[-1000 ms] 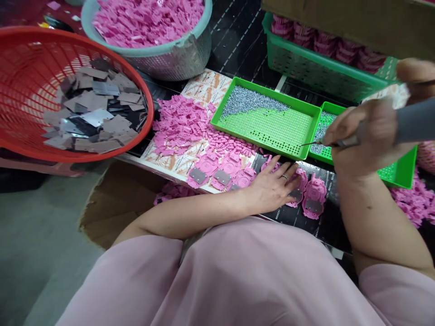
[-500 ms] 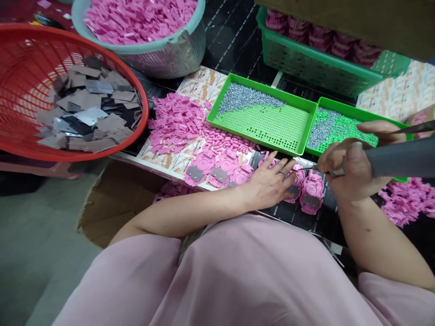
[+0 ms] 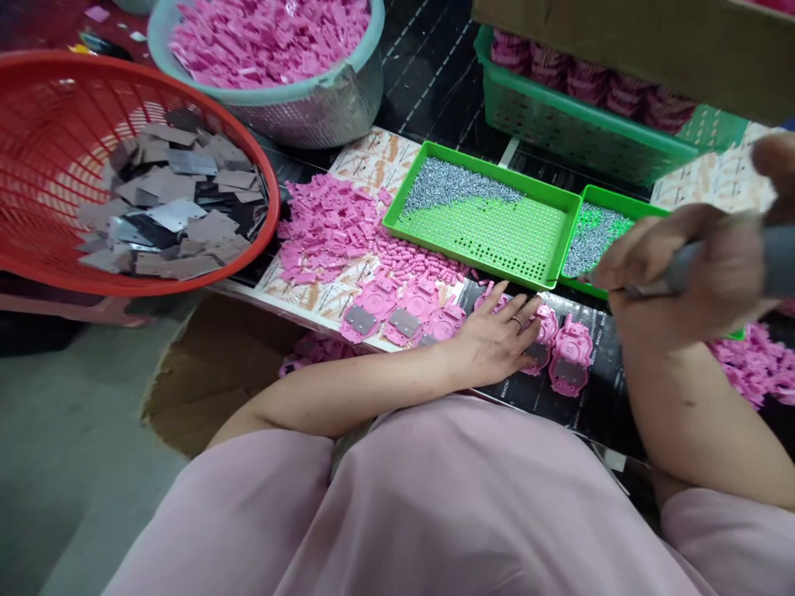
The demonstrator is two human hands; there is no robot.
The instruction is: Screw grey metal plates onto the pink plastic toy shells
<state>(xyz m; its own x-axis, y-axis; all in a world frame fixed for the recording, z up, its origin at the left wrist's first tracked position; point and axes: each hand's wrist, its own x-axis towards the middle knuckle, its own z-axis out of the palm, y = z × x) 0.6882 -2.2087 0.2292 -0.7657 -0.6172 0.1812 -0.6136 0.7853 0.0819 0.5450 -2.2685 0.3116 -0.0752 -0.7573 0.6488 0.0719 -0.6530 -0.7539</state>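
Observation:
My left hand (image 3: 500, 335) lies flat with fingers spread over a row of pink plastic housings, pressing on those beneath it and partly hiding them. Just to its right, a pink housing (image 3: 570, 356) with a grey metal plate lies uncovered. More pink housings (image 3: 410, 310) with grey plates sit left of the hand. Wrapped round a grey electric screwdriver (image 3: 667, 273), my right hand (image 3: 689, 273) is raised over the right green tray, blurred by motion. I cannot make out the screwdriver's tip.
A green tray (image 3: 472, 257) of small screws stands behind my left hand, beside a second screw tray (image 3: 587, 273). Pink pieces (image 3: 329, 219) are heaped at left. A red basket (image 3: 248, 257) holds metal plates. Behind are a pale tub (image 3: 323, 112) and a green crate (image 3: 577, 136).
My right hand has moved up and to the right with the electric screwdriver, away from the housings under my left hand. The left hand has stayed in place.

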